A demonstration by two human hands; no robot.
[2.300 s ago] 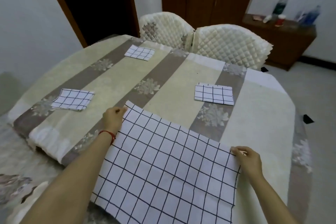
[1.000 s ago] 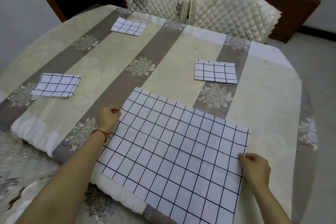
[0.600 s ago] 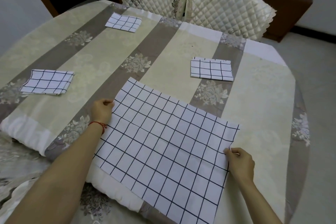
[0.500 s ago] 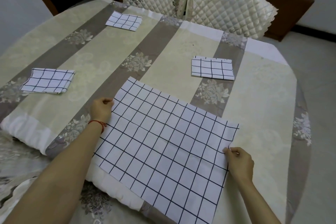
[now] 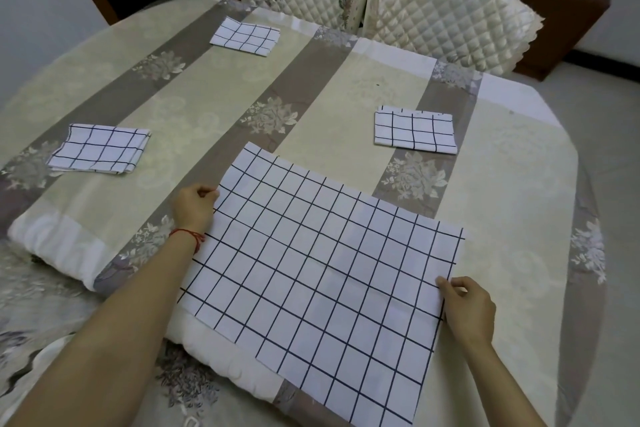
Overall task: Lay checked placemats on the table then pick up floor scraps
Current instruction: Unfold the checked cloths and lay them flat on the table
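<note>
A large white placemat with a black check (image 5: 322, 270) lies unfolded and flat at the near edge of the round table (image 5: 519, 204), its front corner hanging over the edge. My left hand (image 5: 193, 206) pinches its left edge. My right hand (image 5: 467, 308) pinches its right edge. Three folded checked placemats lie further out: one at the left (image 5: 98, 152), one at the far side (image 5: 245, 35), one at the right (image 5: 414, 132).
The table carries a cream and grey-brown striped cloth with flower prints. Two quilted cream chairs (image 5: 446, 14) stand behind the table. A dark wooden sideboard (image 5: 561, 21) with bottles stands at the back right. Pale floor (image 5: 620, 156) shows on the right.
The placemat, held up by its far corners earlier, now lies flat on the table. Both hands slid down its side edges toward me, and the view came closer and lower.
</note>
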